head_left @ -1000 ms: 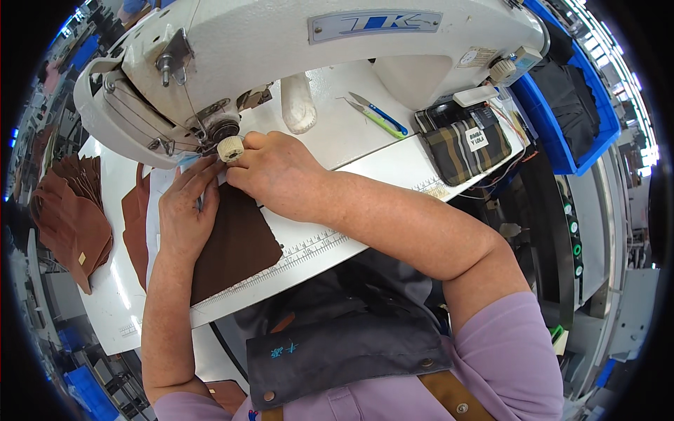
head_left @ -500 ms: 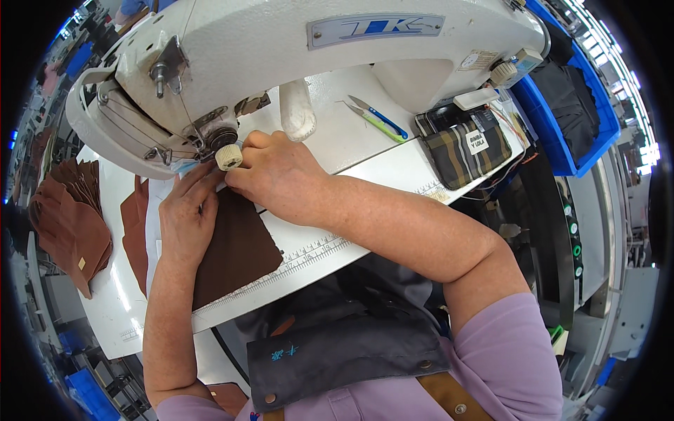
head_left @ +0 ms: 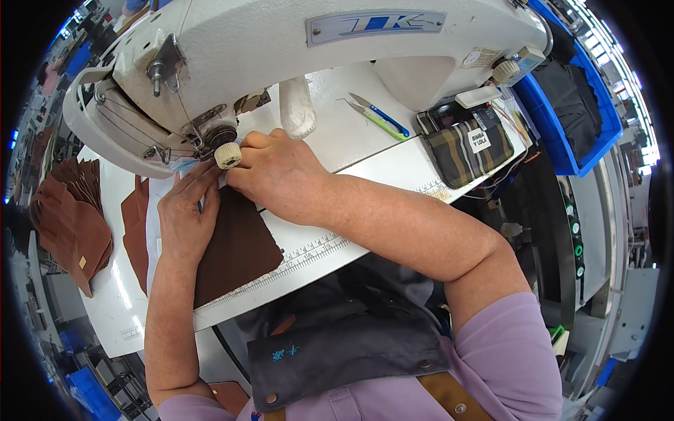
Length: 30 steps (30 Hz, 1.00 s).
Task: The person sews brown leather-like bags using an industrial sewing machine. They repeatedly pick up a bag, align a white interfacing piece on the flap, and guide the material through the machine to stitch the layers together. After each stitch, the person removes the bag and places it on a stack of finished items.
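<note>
My left hand (head_left: 188,214) has its fingers pressed together on a dark brown fabric panel (head_left: 235,263), under the head of a white sewing machine (head_left: 239,49). My right hand (head_left: 274,175) curls over the same panel's top end, beside a cream knob (head_left: 227,156). Both hands' fingertips are partly hidden near the needle, which I cannot see. A white sheet (head_left: 153,238) and lighter brown pieces (head_left: 133,221) lie left of my left hand.
A stack of brown cut pieces (head_left: 70,224) sits on the white table's left side (head_left: 116,309). Behind my right arm are two snips (head_left: 379,116) and a plaid pouch (head_left: 463,154). A blue bin (head_left: 593,151) with dark fabric stands at the right.
The view has shifted very slightly against the machine. Both my hands stay at the panel beneath the machine head, with hardly any visible movement.
</note>
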Available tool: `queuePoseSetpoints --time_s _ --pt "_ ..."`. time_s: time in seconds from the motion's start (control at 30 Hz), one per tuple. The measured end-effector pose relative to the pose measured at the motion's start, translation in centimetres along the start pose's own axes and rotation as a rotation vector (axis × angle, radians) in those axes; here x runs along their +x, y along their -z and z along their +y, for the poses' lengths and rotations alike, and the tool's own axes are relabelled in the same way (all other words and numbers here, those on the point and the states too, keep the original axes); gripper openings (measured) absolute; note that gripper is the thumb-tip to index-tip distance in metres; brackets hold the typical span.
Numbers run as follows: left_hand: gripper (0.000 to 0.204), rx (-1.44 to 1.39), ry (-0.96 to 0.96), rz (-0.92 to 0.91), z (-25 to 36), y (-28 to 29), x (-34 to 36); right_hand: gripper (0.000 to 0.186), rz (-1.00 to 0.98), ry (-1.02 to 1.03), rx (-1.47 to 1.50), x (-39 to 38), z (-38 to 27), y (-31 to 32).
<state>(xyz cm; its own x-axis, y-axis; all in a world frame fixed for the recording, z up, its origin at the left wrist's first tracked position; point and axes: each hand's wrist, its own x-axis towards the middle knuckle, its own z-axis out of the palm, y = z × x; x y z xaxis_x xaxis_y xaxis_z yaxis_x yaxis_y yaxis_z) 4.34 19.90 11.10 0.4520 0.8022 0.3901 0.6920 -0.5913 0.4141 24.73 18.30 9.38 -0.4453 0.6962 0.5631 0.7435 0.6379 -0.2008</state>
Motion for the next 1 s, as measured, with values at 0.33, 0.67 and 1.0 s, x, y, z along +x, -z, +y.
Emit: queuePoseSetpoints --time_s 0.33,0.67,1.0 --pt "0.022 0.030 -0.036 0.050 -1.4 -0.6 -0.5 0.005 0.080 0.072 0.022 0.2 0.4 0.2" --pt "0.024 0.023 -0.001 0.052 -0.2 -0.6 -0.4 0.007 0.062 0.066 0.077 0.3 0.4 0.7" --pt "0.020 -0.009 -0.010 0.104 -0.8 -0.8 0.2 0.009 0.052 0.053 0.055 0.6 0.4 0.3"
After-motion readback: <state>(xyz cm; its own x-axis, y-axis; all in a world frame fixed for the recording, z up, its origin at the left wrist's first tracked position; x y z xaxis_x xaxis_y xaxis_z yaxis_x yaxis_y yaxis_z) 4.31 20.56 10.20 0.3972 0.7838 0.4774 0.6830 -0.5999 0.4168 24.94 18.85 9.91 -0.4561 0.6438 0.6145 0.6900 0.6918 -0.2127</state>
